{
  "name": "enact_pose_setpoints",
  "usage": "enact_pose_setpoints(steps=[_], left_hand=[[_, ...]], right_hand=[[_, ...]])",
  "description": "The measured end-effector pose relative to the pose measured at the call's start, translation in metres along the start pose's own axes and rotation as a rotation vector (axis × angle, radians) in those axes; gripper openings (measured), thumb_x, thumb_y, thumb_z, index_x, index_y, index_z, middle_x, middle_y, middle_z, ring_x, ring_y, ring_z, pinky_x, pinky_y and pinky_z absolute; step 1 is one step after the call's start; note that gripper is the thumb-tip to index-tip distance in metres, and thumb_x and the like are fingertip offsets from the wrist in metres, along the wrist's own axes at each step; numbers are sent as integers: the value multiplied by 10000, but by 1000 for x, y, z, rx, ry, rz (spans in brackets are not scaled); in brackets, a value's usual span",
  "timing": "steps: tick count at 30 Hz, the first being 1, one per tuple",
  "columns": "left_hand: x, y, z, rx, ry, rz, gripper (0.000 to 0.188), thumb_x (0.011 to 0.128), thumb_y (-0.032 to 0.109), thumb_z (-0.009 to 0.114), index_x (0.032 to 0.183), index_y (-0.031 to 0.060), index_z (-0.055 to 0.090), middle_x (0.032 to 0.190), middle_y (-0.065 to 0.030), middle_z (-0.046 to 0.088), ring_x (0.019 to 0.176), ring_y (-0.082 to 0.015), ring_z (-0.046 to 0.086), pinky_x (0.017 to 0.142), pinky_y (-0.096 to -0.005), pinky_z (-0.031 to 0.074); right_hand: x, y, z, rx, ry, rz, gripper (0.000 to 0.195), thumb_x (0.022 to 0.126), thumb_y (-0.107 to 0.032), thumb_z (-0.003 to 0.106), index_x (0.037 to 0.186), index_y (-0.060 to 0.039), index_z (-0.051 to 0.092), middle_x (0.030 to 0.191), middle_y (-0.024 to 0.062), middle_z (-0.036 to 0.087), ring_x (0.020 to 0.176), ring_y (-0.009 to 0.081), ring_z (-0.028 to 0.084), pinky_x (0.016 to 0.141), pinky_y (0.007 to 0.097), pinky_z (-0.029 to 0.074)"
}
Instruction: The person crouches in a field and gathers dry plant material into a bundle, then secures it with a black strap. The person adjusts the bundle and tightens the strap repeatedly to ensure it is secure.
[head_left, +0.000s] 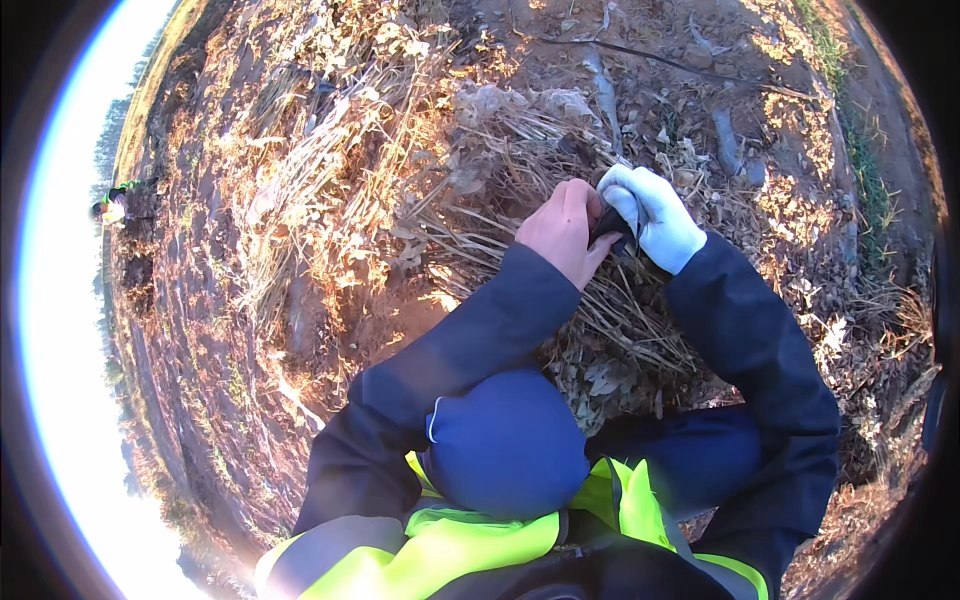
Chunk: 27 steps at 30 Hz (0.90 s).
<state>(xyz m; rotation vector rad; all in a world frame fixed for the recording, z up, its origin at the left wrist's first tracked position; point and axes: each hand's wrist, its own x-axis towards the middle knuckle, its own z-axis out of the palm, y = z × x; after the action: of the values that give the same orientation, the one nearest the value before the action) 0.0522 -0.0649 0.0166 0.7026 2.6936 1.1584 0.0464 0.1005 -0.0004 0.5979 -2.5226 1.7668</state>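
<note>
My left hand is bare, and its fingers and thumb pinch a piece of thin black material. In a white knit glove, my right hand grips the same material from the other side. The two hands almost touch. Beneath them lies a bundle of dry plant stalks, spreading out towards me and away on the far side. Whether the black piece passes around the stalks cannot be seen, as my fingers cover much of it.
A heap of dry stalks and leaves lies to the left. Beyond the hands are a thin dark line and a pale strip on soil. My bent knee is close below. Another person is far off left.
</note>
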Motion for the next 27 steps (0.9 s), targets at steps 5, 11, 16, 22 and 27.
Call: enact_pose_setpoints(steps=[5, 11, 16, 22, 27], left_hand=[[1, 2, 9, 140, 92, 77, 366, 683, 93, 722, 922, 51, 447, 862, -106, 484, 721, -301, 572, 607, -387, 471], [3, 0, 9, 310, 124, 208, 407, 634, 47, 717, 922, 66, 431, 881, -101, 453, 729, -289, 581, 590, -381, 482], [3, -2, 7, 295, 145, 251, 338, 645, 18, 689, 871, 68, 443, 837, -75, 461, 643, -268, 573, 537, -347, 475], [3, -2, -2, 196, 64, 207, 266, 706, -11, 661, 899, 40, 485, 831, -72, 497, 648, -220, 590, 564, -308, 483], [-1, -3, -23, -175, -138, -3, 198, 793, 27, 637, 971, 23, 551, 912, -66, 573, 732, -156, 628, 652, -275, 509]], right_hand=[[-7, -7, -2, -155, 64, -185, 70, 826, -72, 580, 850, -16, 544, 728, 152, 561, 683, 311, 556, 625, 361, 437], [-16, -10, -16, -547, -130, -189, 208, 789, -153, 637, 951, -60, 546, 851, 116, 553, 823, 313, 543, 760, 397, 433], [-16, 6, -11, -643, -99, -267, 250, 781, -82, 580, 1023, -50, 526, 915, 116, 548, 868, 300, 543, 771, 381, 442], [-15, 3, -8, -736, -101, -263, 247, 764, -53, 539, 1011, -38, 531, 927, 123, 549, 861, 301, 549, 752, 374, 457], [-19, 12, -5, -684, -92, -238, 214, 751, -63, 548, 964, -42, 549, 890, 125, 559, 841, 302, 553, 730, 387, 464]])
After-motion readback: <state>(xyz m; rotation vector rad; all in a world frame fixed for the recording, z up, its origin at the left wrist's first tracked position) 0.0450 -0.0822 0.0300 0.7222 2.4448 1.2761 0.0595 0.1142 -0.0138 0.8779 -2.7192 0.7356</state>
